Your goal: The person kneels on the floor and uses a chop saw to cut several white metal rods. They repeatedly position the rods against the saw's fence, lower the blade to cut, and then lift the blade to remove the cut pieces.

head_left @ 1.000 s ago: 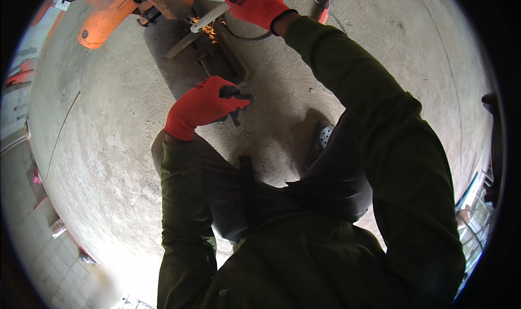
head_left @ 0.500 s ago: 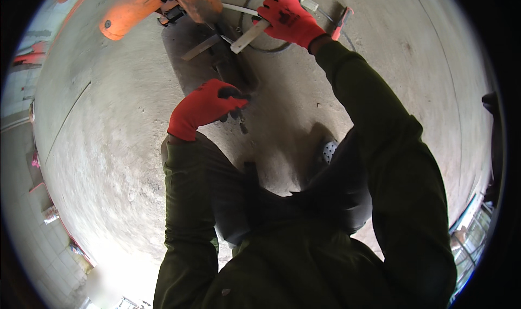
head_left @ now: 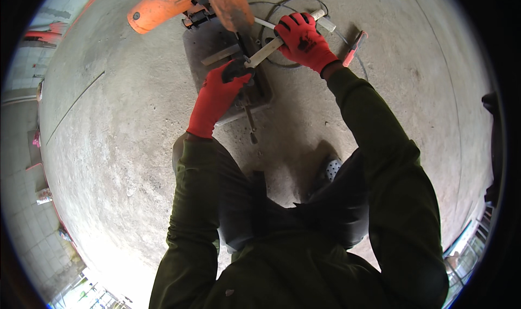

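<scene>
My right hand [head_left: 307,42], in a red glove with dark fingertips, is closed round a pale straight bar [head_left: 265,52]. The bar slants down to the left, its near end over the dark base [head_left: 196,44] of an orange cut-off saw [head_left: 230,9]. At that near end is my left hand [head_left: 213,98], also red-gloved, with bent fingers and the thumb close to them. What lies between those fingers is hidden. A metal jaw plate [head_left: 219,55] crosses the base just beyond my left hand. From the base's near edge a thin rod with a handle [head_left: 252,125] sticks out towards me.
A short pale piece [head_left: 326,24] shows beyond my right hand. Black cable [head_left: 282,5] lies looped on the concrete floor [head_left: 125,130] behind the bar. Right of my right hand rests a red-handled tool [head_left: 354,48]. My shoe [head_left: 333,169] is near the saw.
My left hand has moved up and forward to the bar's near end. The saw and my right hand with the bar now appear farther right and lower as the view has shifted.
</scene>
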`<action>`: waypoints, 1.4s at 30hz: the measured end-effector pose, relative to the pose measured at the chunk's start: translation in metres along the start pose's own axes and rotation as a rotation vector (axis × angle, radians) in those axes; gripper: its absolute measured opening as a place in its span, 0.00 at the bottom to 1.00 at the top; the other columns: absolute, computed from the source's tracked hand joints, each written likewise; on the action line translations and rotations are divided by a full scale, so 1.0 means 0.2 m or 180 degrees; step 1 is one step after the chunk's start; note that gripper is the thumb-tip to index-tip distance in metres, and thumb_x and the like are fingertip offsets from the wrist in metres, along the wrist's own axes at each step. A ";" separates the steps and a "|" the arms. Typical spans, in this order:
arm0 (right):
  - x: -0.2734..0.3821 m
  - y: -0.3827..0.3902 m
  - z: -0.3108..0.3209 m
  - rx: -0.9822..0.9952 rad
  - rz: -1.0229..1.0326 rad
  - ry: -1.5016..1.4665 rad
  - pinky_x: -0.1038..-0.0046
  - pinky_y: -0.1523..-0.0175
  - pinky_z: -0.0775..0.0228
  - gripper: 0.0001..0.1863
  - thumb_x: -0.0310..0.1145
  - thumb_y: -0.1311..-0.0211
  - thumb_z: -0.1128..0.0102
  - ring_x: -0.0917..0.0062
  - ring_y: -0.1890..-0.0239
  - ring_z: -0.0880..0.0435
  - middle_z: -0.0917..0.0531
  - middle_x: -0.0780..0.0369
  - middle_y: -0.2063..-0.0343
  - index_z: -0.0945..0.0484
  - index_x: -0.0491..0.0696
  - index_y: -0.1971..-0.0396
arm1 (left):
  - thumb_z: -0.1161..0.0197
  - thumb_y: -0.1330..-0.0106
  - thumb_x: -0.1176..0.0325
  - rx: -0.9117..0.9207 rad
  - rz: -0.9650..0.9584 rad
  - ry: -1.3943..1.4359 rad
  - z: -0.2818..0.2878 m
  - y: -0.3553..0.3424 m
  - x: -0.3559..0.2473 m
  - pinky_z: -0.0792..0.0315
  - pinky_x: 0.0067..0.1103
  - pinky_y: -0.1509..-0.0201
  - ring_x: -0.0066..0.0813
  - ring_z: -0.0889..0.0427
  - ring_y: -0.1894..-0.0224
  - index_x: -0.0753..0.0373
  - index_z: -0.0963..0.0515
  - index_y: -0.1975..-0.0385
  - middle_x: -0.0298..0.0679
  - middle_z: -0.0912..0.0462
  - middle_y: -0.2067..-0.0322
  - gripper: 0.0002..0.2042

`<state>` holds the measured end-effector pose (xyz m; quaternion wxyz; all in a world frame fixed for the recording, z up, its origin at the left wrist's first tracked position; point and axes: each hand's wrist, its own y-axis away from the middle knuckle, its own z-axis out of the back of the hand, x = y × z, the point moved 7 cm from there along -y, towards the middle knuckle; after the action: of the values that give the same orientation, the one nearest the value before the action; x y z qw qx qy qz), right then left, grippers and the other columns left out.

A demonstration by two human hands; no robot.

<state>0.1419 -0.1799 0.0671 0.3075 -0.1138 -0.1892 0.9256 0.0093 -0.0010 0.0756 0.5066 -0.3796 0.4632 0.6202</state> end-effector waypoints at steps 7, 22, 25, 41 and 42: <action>0.04 0.02 -0.01 0.0123 -0.0029 -0.0103 0.51 0.34 0.39 0.23 0.49 0.43 0.34 0.64 0.43 0.27 0.23 0.61 0.51 0.23 0.53 0.51 | 0.34 0.31 0.64 0.0053 0.0181 -0.0024 -0.01 0.02 -0.01 0.29 0.18 0.60 0.12 0.22 0.65 0.63 0.17 0.48 0.32 0.12 0.67 0.16; -0.13 0.11 -0.34 0.0157 0.0033 -0.0170 0.60 0.41 0.36 0.23 0.43 0.49 0.29 0.63 0.51 0.26 0.24 0.61 0.62 0.26 0.46 0.58 | 0.30 0.38 0.46 -0.0265 0.0056 -0.0413 -0.03 -0.09 0.14 0.23 0.38 0.43 0.48 0.18 0.46 0.60 0.18 0.49 0.50 0.17 0.49 0.26; -0.40 0.28 -0.62 0.0004 -0.0042 -0.0256 0.62 0.25 0.49 0.31 0.48 0.41 0.39 0.70 0.35 0.30 0.22 0.61 0.46 0.27 0.45 0.42 | 0.30 0.41 0.49 -0.0528 -0.0466 -0.0596 -0.05 -0.12 0.02 0.25 0.39 0.42 0.52 0.19 0.46 0.63 0.17 0.52 0.53 0.17 0.52 0.25; -0.17 0.25 -0.57 -0.0410 0.0831 -0.0925 0.57 0.57 0.31 0.10 0.30 0.44 0.33 0.55 0.64 0.21 0.22 0.54 0.68 0.22 0.44 0.64 | 0.30 0.47 0.47 -0.0162 0.0220 -0.0447 -0.23 -0.15 0.46 0.20 0.37 0.53 0.47 0.12 0.56 0.61 0.13 0.62 0.49 0.12 0.60 0.23; -0.49 0.30 -0.80 -0.0066 0.0632 0.0301 0.56 0.42 0.30 0.23 0.45 0.42 0.31 0.55 0.49 0.20 0.18 0.55 0.56 0.20 0.46 0.53 | 0.30 0.47 0.46 -0.0048 0.0013 -0.0576 -0.23 -0.25 0.37 0.20 0.38 0.53 0.48 0.13 0.56 0.61 0.13 0.62 0.49 0.12 0.60 0.23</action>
<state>0.2386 -0.2402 -0.0928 0.2218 -0.1787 -0.1718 0.9431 0.0430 -0.0213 -0.0169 0.5422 -0.3249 0.4116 0.6565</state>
